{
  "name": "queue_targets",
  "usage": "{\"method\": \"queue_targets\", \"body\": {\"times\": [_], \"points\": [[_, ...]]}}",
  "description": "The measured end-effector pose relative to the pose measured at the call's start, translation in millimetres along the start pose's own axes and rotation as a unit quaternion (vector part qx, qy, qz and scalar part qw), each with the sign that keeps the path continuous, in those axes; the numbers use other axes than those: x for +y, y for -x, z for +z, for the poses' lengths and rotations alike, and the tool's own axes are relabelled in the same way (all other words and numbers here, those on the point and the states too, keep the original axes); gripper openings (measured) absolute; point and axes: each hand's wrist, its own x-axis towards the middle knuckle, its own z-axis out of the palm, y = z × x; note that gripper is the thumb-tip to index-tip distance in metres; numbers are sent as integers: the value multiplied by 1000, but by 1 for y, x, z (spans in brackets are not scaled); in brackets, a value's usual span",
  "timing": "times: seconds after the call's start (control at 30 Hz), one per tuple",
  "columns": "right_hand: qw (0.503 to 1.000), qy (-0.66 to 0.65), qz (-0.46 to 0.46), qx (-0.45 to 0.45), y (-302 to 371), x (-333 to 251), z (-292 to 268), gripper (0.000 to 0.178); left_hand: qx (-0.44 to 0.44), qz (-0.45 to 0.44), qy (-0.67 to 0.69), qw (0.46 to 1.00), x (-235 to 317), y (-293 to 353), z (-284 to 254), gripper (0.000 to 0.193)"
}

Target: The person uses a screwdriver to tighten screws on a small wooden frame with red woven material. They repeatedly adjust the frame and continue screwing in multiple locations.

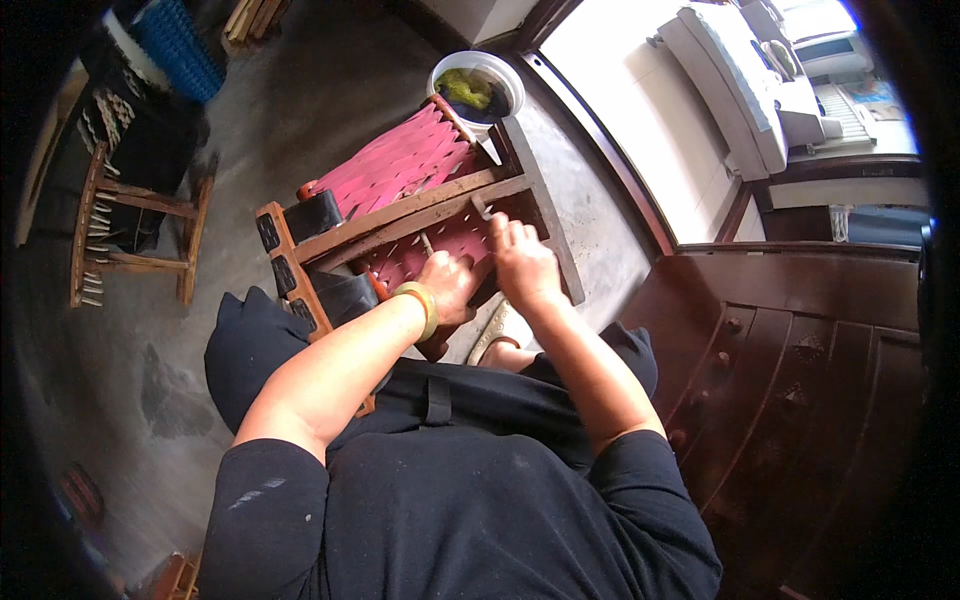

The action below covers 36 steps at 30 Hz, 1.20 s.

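A wooden seat frame (400,222) with woven pink webbing (395,155) lies tilted in front of my lap. Black bands (345,297) wrap part of its near left side. My left hand (447,287), with a pale bangle at the wrist, is closed low inside the frame; a short thin stick (427,242) shows just beyond its fingers. Beside it, my right hand (525,263) is closed with bent fingers near the frame's right end. A small light-tipped peg-like piece (481,207) shows next to its fingertips. What either hand grips is hidden.
Beyond the frame stands a white bucket (515,85) with a yellow-green bundle inside. Another wooden frame with pegs (140,245) stands at the left. A dark wooden panelled piece (790,400) fills the right, below a doorway sill (610,165). My shoe (505,328) is close under the frame.
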Motion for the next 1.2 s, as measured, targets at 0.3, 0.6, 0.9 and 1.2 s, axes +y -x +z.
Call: {"method": "queue_targets", "body": {"times": [0.3,0.6,0.9,1.2], "points": [[989,-86,79,90,5,16,-8,59,17,-6,16,1000,4,3,-11,75],[993,-27,101,53,8,18,3,48,-3,-7,15,1000,4,1,-7,87],[997,-78,-23,-3,12,-15,-8,49,-7,-5,16,1000,0,0,-3,43],[990,-75,103,57,17,19,-5,50,9,4,7,1000,2,2,-7,85]]}}
